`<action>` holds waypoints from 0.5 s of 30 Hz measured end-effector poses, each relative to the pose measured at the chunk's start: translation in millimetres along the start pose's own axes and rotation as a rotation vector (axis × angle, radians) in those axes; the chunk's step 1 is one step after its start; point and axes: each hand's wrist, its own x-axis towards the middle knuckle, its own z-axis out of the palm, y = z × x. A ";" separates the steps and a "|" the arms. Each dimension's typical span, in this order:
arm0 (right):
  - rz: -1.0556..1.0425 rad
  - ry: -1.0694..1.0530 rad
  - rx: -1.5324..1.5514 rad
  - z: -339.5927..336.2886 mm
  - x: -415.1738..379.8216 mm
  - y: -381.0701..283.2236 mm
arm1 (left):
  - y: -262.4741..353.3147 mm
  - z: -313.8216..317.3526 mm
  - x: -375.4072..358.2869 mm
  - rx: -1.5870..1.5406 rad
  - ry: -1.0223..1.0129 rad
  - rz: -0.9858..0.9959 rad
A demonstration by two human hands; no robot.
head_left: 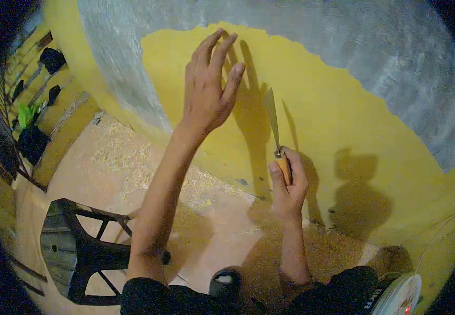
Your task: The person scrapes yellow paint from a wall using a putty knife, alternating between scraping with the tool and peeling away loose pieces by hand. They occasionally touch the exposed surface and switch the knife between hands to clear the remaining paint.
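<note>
My right hand (290,186) is wrapped round the wooden handle of a scraper (273,121), whose thin metal blade points up along the wall. Higher and to the left, my left hand (206,86) is raised with its fingers apart, its fingertips close to the upper edge of a yellow area. That wall (338,115) is yellow in a broad patch, bordered above and at the left by a grey coating (390,68) with a ragged edge. Shadows of both hands and the scraper fall on the yellow surface.
A dark stool (88,252) stands on the floor at the lower left. Pale flakes (133,163) litter the floor along the wall's foot. Dark plant pots (32,143) sit at the far left. At the lower right is a round white device (403,296) with a red light.
</note>
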 end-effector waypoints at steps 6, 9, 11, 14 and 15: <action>-0.292 -0.093 -0.305 13.8 21.1 -22.4 | -11.1 3.2 -15.3 -0.506 0.268 -0.071; -0.468 -0.135 -0.491 15.5 48.2 -22.9 | -22.3 10.0 -18.0 -0.727 0.407 -0.191; -0.515 -0.167 -0.572 18.2 64.1 -31.7 | -26.8 13.1 -20.9 -0.832 0.511 -0.231; -0.628 -0.228 -0.693 26.5 84.7 -51.6 | -24.0 20.3 -22.7 -0.775 0.558 -0.277; -0.690 -0.254 -0.739 28.2 90.7 -59.3 | -23.1 22.3 -22.8 -0.723 0.579 -0.288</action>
